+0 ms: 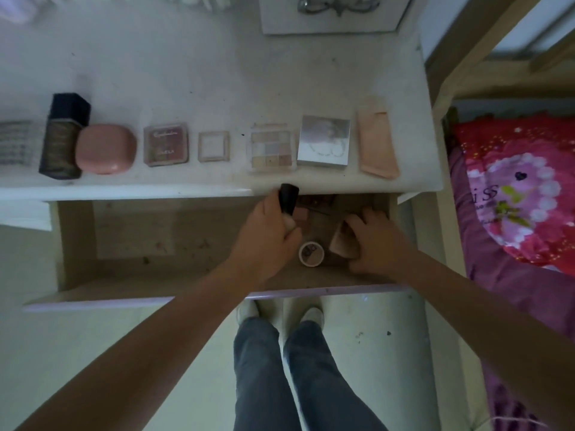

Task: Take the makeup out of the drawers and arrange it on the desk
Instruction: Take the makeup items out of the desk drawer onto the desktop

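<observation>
The drawer (77,231) under the white desk (193,88) is pulled open. My left hand (267,234) is inside it, shut on a black-capped bottle (287,199). My right hand (370,241) grips a beige tube (340,242) at the drawer's right end. Between the hands lies a small round pot (311,253); brownish palettes (314,203) lie behind it. On the desk stands a row: dark bottle (63,138), pink compact (105,149), square palette (166,147), small square compact (213,146), pastel palette (271,149), silver box (323,141), peach tube (376,144).
A framed mirror base (329,17) stands at the back of the desk. A bed with a red and pink cover (522,194) is at the right, beside a wooden frame (441,98). My legs and shoes (280,315) are below the drawer front.
</observation>
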{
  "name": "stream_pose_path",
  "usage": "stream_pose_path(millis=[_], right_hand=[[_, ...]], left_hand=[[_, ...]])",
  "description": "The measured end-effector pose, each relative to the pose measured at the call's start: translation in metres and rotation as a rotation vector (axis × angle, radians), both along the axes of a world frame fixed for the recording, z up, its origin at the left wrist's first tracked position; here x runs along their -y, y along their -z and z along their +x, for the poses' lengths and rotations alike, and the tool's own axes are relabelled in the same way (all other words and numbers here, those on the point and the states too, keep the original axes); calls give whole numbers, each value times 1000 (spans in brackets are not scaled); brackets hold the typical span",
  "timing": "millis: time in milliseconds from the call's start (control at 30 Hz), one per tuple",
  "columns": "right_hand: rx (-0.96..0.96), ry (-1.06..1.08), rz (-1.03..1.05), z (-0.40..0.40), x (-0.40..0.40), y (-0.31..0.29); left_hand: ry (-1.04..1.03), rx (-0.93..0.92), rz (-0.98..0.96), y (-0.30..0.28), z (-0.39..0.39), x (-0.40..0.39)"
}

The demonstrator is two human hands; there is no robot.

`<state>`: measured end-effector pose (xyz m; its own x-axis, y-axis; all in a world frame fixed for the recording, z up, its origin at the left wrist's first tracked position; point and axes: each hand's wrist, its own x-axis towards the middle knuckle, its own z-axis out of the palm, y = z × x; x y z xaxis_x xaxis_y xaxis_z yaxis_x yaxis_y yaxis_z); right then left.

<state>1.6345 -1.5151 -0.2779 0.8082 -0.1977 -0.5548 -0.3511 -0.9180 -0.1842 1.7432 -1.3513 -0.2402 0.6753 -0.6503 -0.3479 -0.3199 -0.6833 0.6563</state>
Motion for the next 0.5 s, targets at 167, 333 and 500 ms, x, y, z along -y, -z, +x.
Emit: stream_pose_path(millis=[167, 333, 500], right_hand=[[176, -21, 120, -12, 30, -74], [476, 28, -35, 36, 91, -108], [403, 50, -99, 118, 155, -91]], left_hand=[[-121, -171, -51, -51, 28, 62], [-171, -99, -48, -70, 72, 124], [-115, 43, 131, -52, 114, 175]])
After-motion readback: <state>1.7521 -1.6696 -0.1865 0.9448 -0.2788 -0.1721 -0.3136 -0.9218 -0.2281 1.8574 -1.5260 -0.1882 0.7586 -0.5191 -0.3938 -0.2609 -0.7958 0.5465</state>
